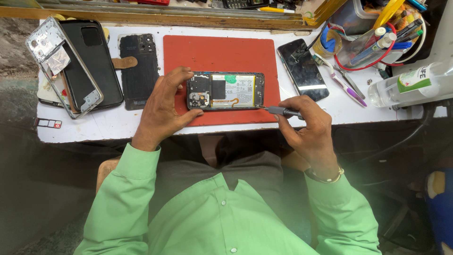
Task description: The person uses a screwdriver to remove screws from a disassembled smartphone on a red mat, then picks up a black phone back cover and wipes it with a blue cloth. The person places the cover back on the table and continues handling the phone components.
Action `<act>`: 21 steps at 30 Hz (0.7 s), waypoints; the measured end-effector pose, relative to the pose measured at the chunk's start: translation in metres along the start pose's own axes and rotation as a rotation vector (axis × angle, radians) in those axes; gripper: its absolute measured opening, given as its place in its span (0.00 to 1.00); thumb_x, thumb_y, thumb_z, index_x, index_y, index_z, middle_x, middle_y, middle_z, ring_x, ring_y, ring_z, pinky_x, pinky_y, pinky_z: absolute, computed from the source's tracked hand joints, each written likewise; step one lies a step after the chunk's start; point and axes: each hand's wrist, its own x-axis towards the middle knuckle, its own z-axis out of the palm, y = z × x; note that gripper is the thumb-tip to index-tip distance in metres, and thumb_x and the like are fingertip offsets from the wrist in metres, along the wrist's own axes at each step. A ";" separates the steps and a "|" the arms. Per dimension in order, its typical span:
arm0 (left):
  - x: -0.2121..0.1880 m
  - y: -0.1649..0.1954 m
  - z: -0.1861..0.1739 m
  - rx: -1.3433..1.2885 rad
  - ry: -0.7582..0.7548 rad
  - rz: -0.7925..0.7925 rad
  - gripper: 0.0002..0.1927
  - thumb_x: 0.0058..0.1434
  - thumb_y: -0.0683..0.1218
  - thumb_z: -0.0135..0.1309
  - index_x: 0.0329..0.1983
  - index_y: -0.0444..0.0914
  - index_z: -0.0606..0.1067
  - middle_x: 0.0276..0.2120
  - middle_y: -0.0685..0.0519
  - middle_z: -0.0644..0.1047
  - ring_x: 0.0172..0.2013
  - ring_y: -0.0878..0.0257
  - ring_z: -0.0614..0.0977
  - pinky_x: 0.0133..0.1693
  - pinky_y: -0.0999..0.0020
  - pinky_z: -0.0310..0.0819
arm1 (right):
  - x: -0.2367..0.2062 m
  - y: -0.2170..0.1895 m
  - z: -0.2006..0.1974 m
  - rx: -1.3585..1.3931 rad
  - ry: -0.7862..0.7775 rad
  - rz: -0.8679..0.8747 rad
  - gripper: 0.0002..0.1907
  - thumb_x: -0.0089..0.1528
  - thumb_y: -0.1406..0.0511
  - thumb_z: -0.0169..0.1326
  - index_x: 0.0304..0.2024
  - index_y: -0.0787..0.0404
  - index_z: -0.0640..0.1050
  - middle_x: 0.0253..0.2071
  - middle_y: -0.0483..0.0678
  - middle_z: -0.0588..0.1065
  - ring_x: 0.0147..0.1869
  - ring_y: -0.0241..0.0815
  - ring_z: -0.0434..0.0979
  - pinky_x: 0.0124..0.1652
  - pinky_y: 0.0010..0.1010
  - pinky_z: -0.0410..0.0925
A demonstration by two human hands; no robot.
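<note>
Far left: a silver phone frame [61, 66] lies across a black phone [94, 61] on the white counter [108, 123].
Beside them: a black back cover [138, 71].
Left hand [160, 111]: fingers grip the left end of the opened phone [225, 90].
Opened phone: flat on the red mat [222, 49], battery showing.
Right hand [306, 125]: fingers closed on a grey screwdriver [281, 111], tip at the phone's lower right corner.
Right: a dark phone [303, 69], a clear bottle [410, 82].

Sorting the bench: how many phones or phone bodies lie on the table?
4, perhaps more hidden: opened phone on the red mat, intact phone right of it, back cover left, black case far left.
</note>
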 end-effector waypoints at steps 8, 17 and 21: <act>0.001 0.001 0.000 -0.002 -0.002 -0.007 0.49 0.44 0.44 0.76 0.68 0.44 0.62 0.65 0.51 0.70 0.56 0.51 0.76 0.56 0.61 0.79 | 0.001 0.000 0.001 -0.009 0.002 -0.009 0.09 0.62 0.75 0.63 0.44 0.66 0.78 0.40 0.50 0.79 0.43 0.38 0.83 0.44 0.27 0.76; 0.000 0.001 0.000 -0.008 -0.007 -0.030 0.49 0.44 0.44 0.76 0.68 0.44 0.62 0.64 0.52 0.70 0.55 0.52 0.76 0.56 0.61 0.79 | 0.002 -0.001 0.001 -0.026 0.011 -0.024 0.10 0.61 0.75 0.63 0.44 0.66 0.78 0.41 0.50 0.79 0.43 0.39 0.83 0.43 0.27 0.76; 0.000 0.000 0.001 -0.007 -0.002 -0.010 0.50 0.44 0.44 0.76 0.68 0.44 0.62 0.65 0.51 0.69 0.56 0.51 0.76 0.56 0.60 0.79 | 0.003 0.000 0.001 -0.033 -0.005 -0.044 0.10 0.61 0.76 0.62 0.44 0.66 0.77 0.41 0.50 0.78 0.44 0.40 0.83 0.44 0.28 0.76</act>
